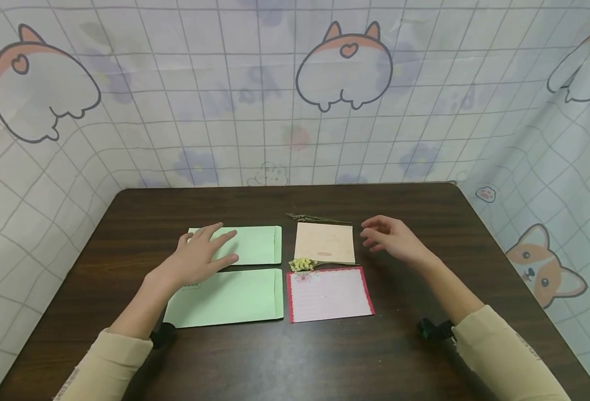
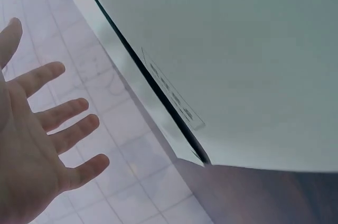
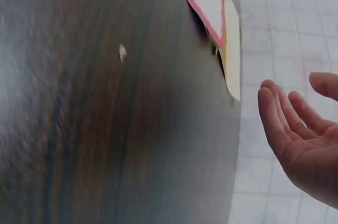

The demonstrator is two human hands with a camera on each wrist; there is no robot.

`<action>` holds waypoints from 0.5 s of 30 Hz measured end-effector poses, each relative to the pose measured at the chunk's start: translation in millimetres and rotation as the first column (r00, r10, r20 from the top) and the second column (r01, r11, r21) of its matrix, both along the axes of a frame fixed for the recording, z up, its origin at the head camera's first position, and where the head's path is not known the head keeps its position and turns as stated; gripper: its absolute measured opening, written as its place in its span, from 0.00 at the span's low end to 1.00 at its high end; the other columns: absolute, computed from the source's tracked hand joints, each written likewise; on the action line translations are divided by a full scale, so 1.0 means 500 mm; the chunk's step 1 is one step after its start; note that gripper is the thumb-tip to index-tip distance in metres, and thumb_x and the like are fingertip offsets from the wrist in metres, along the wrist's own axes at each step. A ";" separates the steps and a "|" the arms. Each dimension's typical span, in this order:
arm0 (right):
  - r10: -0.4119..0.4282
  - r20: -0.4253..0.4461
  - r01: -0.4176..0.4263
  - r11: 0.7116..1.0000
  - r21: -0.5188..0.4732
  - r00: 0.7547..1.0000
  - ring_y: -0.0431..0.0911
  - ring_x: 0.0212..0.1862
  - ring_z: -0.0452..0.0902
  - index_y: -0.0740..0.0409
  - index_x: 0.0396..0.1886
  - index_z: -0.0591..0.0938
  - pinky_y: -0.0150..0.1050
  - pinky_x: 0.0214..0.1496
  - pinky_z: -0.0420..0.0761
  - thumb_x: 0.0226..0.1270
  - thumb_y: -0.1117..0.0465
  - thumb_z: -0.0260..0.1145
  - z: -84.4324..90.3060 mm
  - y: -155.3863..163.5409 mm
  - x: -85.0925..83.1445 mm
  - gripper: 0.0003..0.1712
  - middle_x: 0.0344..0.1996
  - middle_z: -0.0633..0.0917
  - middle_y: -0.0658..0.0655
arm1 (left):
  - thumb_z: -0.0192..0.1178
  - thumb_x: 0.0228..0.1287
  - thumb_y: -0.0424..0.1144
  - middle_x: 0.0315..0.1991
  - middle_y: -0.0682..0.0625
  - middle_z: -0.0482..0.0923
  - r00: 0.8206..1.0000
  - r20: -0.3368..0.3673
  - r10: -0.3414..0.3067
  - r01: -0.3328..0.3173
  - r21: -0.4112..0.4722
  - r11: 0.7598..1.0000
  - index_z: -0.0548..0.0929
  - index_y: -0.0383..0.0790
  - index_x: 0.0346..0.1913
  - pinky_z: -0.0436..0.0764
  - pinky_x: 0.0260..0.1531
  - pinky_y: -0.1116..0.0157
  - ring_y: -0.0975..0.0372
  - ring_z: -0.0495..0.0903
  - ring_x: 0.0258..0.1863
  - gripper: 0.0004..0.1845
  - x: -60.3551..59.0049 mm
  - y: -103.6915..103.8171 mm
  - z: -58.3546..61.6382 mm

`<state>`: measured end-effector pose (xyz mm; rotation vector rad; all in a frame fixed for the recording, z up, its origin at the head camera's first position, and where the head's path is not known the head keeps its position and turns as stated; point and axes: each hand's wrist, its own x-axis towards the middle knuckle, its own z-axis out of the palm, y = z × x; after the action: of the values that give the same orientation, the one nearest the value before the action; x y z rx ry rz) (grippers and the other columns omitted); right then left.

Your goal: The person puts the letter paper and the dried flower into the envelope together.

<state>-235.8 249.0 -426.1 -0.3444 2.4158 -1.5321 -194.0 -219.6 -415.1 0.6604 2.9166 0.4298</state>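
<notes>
My left hand [image 1: 197,259], fingers spread, is over two green envelopes and holds nothing. The far envelope [image 1: 257,245] lies partly behind its fingers; the near envelope [image 1: 235,298] lies under the wrist side. In the left wrist view the hand [image 2: 39,134] shows its spread fingers beside a large pale envelope [image 2: 253,76]. My right hand [image 1: 392,238], fingers loosely bent, is just right of a cream card [image 1: 325,240]. Nothing is between the fingers of the right hand [image 3: 306,134] in the right wrist view. A red-bordered lined sheet [image 1: 330,295] lies nearer me.
A dried stem [image 1: 320,218] lies behind the cream card. A sprig with pale yellow flowers [image 1: 302,265] lies between the card and the lined sheet. The dark wooden table [image 1: 325,362] meets a patterned cloth backdrop [image 1: 255,111] at its far side.
</notes>
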 end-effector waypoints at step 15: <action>0.038 0.038 -0.036 0.999 -0.039 0.999 0.60 0.53 0.84 0.71 0.65 0.74 0.52 0.54 0.84 0.78 0.61 0.63 -0.003 -0.062 0.018 0.24 0.55 0.82 0.71 | 0.54 0.75 0.63 0.76 0.37 0.61 0.995 -0.043 -0.088 0.086 -0.053 0.995 0.67 0.47 0.78 0.54 0.67 0.32 0.44 0.59 0.75 0.37 0.022 0.056 -0.006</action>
<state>-226.7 218.2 -427.8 -0.3618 2.3401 -1.5564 -182.9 -191.8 -417.9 0.7965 2.9165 0.3341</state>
